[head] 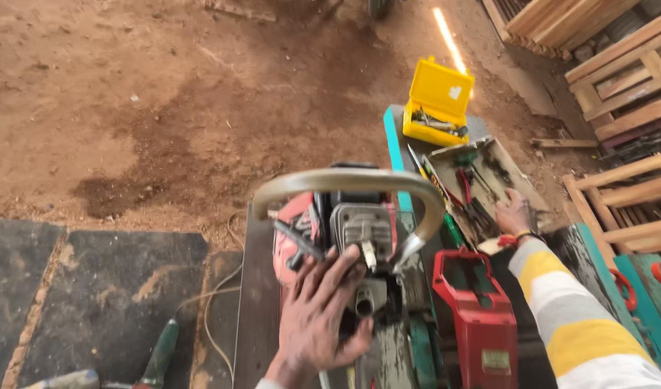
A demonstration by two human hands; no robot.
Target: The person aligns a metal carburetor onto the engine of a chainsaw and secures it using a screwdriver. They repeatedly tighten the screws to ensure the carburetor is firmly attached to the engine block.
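Left hand [319,310] lies spread on the chainsaw engine [359,245]; right hand [514,212] grips the tool tray [514,169].

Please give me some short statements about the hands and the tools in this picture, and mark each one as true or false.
1. The left hand rests on the chainsaw engine. True.
2. The right hand holds a hammer in the air. False: it reaches into an open tray of tools and lies on its contents.
3. The yellow box is closed. False: its lid stands open, with metal parts inside.
4. A red cover lies beside the engine, apart from it. True.
5. The ground beyond the bench is reddish dirt. True.
6. The right sleeve is plain black. False: it is striped yellow, white and grey.
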